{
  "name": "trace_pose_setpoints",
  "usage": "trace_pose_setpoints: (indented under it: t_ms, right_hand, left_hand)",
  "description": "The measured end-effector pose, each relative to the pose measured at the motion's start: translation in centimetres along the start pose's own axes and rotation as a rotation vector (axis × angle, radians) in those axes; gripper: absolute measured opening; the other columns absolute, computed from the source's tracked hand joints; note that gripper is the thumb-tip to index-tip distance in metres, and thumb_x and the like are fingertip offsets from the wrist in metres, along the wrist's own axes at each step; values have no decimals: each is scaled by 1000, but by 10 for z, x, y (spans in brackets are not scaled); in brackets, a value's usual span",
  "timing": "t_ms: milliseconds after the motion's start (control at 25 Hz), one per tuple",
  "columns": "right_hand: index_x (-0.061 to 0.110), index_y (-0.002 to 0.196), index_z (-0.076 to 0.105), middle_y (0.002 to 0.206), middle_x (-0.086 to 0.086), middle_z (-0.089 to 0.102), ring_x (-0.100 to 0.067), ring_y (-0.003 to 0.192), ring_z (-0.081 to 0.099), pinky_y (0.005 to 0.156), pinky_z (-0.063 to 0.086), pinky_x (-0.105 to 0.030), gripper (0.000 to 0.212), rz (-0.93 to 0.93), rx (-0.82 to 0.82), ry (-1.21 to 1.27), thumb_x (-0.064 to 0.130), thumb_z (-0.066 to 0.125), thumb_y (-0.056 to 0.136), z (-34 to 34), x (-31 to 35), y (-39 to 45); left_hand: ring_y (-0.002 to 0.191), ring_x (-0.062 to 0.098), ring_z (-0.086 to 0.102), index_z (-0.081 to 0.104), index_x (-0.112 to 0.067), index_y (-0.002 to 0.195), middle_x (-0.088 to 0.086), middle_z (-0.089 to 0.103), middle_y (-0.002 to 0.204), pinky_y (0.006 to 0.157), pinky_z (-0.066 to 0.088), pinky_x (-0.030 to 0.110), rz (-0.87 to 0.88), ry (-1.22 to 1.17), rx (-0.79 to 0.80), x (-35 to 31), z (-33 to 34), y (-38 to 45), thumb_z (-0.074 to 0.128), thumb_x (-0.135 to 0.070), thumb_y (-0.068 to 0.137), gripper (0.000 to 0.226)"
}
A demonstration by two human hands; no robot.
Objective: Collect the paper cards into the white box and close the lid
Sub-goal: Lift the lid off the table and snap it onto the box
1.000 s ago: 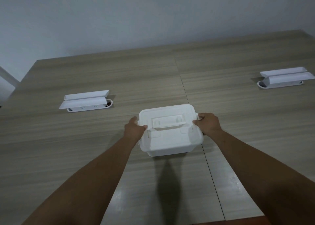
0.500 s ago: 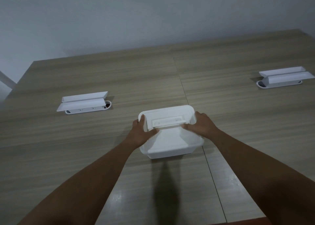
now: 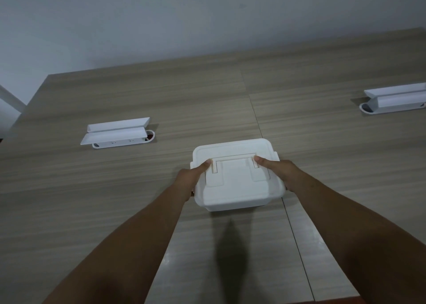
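The white box [image 3: 237, 193] sits in the middle of the wooden table, its lid down flat with the fold-down handle [image 3: 235, 159] lying on top. My left hand [image 3: 191, 179] grips the box's left side, thumb pressed on the lid beside the handle's left end. My right hand [image 3: 276, 172] grips the right side, thumb on the lid at the handle's right end. No paper cards are visible; the inside of the box is hidden by the lid.
Two white flip-up socket covers stand open on the table: one at the left [image 3: 117, 133], one at the far right [image 3: 396, 100]. A seam runs down the tabletop [image 3: 265, 130] past the box. A grey wall rises behind the table's far edge.
Both hands moved from the box's sides up onto the lid, thumbs now by the handle ends. The lid, tilted half a second ago, now lies flat on the box.
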State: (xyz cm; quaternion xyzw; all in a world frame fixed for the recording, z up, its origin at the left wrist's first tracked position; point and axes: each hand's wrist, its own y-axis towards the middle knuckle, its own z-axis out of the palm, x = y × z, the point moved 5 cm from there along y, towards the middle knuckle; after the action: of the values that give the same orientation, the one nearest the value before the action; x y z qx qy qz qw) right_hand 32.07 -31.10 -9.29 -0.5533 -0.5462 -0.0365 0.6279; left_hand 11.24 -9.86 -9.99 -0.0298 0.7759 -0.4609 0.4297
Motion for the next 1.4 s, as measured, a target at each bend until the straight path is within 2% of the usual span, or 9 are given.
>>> trace_pose_setpoints:
  t_ms: [120,200,320,440,600,800,920,1120,1400]
  right_hand:
    - [14,94,72,95,-7,75,-25,85,71,69,55,-34,64,62,54,87,53,90,47,4,-5,2]
    - [15,92,71,94,-7,74,-26,83,70,69,55,-35,59,93,65,124,51,91,49,6,-6,2]
    - [14,97,70,100,-9,73,-30,92,69,87,55,-44,63,110,69,142,50,91,49,8,-7,1]
    - [14,99,70,100,-9,74,-31,92,69,86,56,-47,66,131,85,147,50,91,48,10,-6,-2]
    - [17,90,69,65,-3,77,-25,57,73,48,57,-37,67,221,94,154,52,93,38,7,-7,-6]
    - [12,99,73,88,-8,79,-34,79,76,82,55,-59,77,209,87,307,39,98,32,6,-10,-5]
    - [7,108,69,106,-10,74,-32,95,69,90,54,-46,77,98,-77,300,41,95,43,4,-6,-6]
    - [15,101,63,103,-6,70,-27,89,64,71,45,-32,54,-197,-586,-182,60,71,72,11,5,-26]
    - [12,121,58,116,-7,67,-30,107,63,86,50,-40,59,-309,-674,-391,60,52,87,18,2,-27]
  left_hand:
    - [92,21,70,68,-15,112,2,75,102,73,55,33,-16,-69,50,6,1,2,84,-64,49,82]
    - [87,20,71,70,-15,104,3,75,99,72,55,31,32,-78,-6,3,-1,4,87,-59,50,72]
    - [77,18,68,68,-17,83,4,74,94,62,51,28,130,-7,-131,-6,-3,2,86,-56,55,51]
    - [87,27,66,67,-5,98,7,69,97,71,50,32,217,187,-276,-14,-3,-4,77,-62,64,67]
    - [102,35,65,62,3,108,17,69,110,75,46,33,247,364,-362,-23,5,-9,67,-63,75,74]
    - [119,39,57,45,6,128,22,59,130,91,44,40,240,400,-395,-23,19,-7,58,-59,85,78]
    - [120,39,55,41,4,131,22,56,132,83,39,37,230,352,-377,-21,20,-6,59,-57,85,78]
    - [117,37,57,42,0,133,18,58,131,83,39,37,248,323,-372,-16,17,-3,59,-60,83,79]
    - [115,36,58,46,-1,130,17,60,127,83,40,37,269,296,-383,-15,17,-3,61,-59,82,76]
